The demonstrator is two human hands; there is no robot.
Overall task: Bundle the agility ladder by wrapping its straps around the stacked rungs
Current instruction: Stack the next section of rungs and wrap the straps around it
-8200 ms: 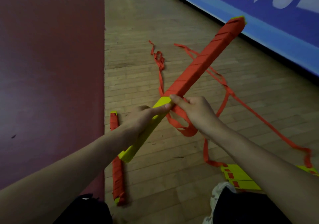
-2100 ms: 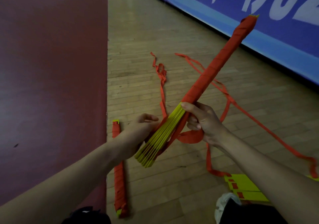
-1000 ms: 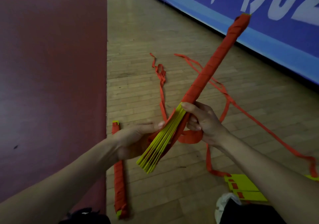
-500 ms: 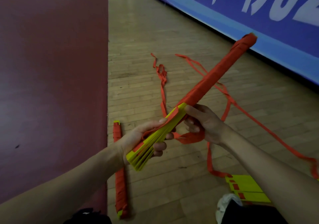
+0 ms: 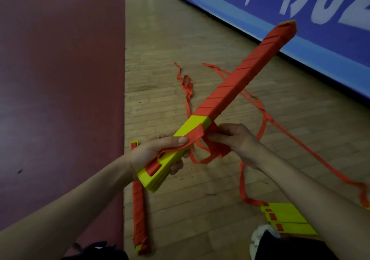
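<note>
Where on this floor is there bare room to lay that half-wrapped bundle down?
The dark red floor left of the finished bundle is bare. So is the wood between that bundle and the loose yellow rungs, and the far wood before the blue banner. Crowded: loose orange straps sprawl across the middle wood, toward the right.

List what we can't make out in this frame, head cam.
Head view only:
- Banner lettering: cut off by the top edge.
- Loose rungs: count hidden by the right forearm and dark clothing.
- Strap far end: cut off at the right edge.
- Stacked rungs underside: hidden by the stack and left hand.
</note>
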